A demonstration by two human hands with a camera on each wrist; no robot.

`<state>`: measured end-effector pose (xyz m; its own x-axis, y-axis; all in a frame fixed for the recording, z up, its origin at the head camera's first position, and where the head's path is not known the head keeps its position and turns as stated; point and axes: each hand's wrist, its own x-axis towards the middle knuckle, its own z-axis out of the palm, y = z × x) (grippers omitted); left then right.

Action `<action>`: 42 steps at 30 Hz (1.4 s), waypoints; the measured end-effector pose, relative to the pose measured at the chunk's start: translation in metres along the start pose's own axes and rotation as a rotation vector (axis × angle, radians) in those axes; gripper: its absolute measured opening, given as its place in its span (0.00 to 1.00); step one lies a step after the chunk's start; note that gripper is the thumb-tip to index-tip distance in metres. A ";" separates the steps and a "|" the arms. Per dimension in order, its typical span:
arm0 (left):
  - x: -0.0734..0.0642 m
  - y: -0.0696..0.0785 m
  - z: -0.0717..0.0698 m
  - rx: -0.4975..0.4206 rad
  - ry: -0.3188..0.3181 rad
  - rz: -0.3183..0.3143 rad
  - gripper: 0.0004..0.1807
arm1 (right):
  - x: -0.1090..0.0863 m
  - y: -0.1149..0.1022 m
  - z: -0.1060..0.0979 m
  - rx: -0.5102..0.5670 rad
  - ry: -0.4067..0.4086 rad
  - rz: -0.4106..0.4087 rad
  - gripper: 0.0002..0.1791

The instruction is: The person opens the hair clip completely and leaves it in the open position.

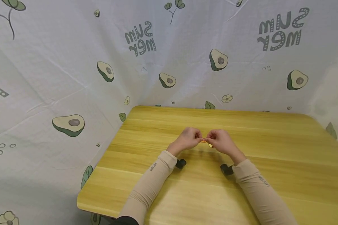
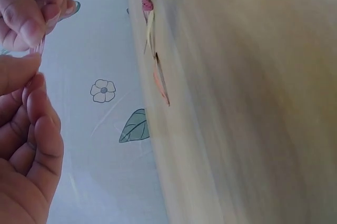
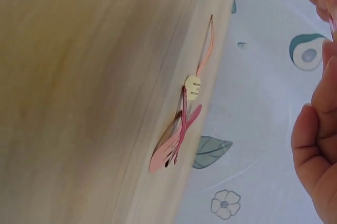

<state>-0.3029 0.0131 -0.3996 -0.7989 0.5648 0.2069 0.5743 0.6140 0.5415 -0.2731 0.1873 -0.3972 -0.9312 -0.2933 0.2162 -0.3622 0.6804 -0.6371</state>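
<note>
Above the table, my left hand (image 1: 188, 138) and right hand (image 1: 220, 141) come together at the fingertips. Between them both pinch a small pink-orange strip (image 1: 203, 140), which looks like a hair clip and is mostly covered by the fingers. A bit of yellow (image 1: 210, 145) shows just under the right fingers. In the right wrist view, several slim hair clips rest on the table: an orange clip (image 3: 207, 48), a yellow slotted clip (image 3: 193, 88) and pink clips (image 3: 166, 153). The left wrist view shows a yellow clip (image 2: 151, 28) and an orange clip (image 2: 159, 84) there too.
The wood-grain table (image 1: 157, 178) has rounded corners. Behind it and to the left hangs a pale curtain (image 1: 186, 47) printed with avocados and flowers. Black wrist cameras (image 1: 181, 164) jut out beneath both wrists.
</note>
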 end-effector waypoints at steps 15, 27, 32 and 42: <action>-0.003 -0.014 -0.006 -0.118 -0.098 0.016 0.05 | -0.001 0.002 -0.004 0.155 -0.178 0.032 0.07; -0.005 -0.017 -0.011 -0.166 -0.206 0.003 0.04 | -0.003 0.003 -0.007 0.170 -0.258 0.012 0.06; -0.005 -0.017 -0.011 -0.164 -0.249 -0.001 0.05 | -0.004 0.004 -0.006 0.183 -0.277 0.010 0.05; -0.004 -0.021 -0.008 -0.156 -0.286 -0.013 0.06 | -0.003 0.005 -0.003 0.150 -0.300 0.012 0.04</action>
<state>-0.3137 -0.0065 -0.4051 -0.7109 0.7028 -0.0261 0.5121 0.5427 0.6657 -0.2723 0.1941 -0.3987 -0.8741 -0.4858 -0.0057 -0.3204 0.5853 -0.7449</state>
